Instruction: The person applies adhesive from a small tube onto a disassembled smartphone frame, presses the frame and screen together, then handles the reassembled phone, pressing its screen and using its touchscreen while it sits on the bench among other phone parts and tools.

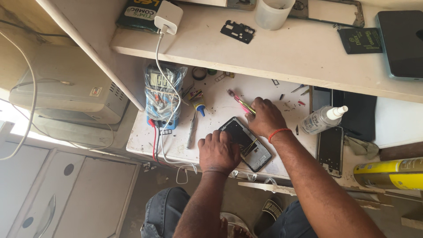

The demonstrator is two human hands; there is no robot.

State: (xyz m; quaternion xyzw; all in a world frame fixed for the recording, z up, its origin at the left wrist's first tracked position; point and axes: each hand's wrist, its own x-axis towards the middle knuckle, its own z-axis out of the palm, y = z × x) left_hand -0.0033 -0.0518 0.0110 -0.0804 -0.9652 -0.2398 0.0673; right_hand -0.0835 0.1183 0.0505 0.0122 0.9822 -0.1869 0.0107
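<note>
Both forearms of the person rise from the bottom edge, and they meet over a white worktable [141,136] that is dirty with small marks. Above it runs a long white shelf [308,53], which carries a dark tablet [403,42], a translucent plastic cup [272,12] and a white charger [168,16] with its cable hanging down.

On the table, an opened phone body [252,147] lies flat and a little diagonal, near the front edge, with its dark inside turned up. The left hand [218,152] presses down on the left part of this phone, fingers curled over its edge, so it holds the phone in place. The right hand [265,117] rests at the upper right corner of the phone, and its fingers are closed around thin pink and yellow tools [240,102], which point up and to the left. A red thread goes around this wrist.

To the left stands a multimeter wrapped in clear plastic [162,94]. A screwdriver [191,131] lies between it and the phone. To the right, a white spray bottle [323,119] lies on its side above a second phone frame [330,150]. A yellow can [390,173] lies at the right border.
</note>
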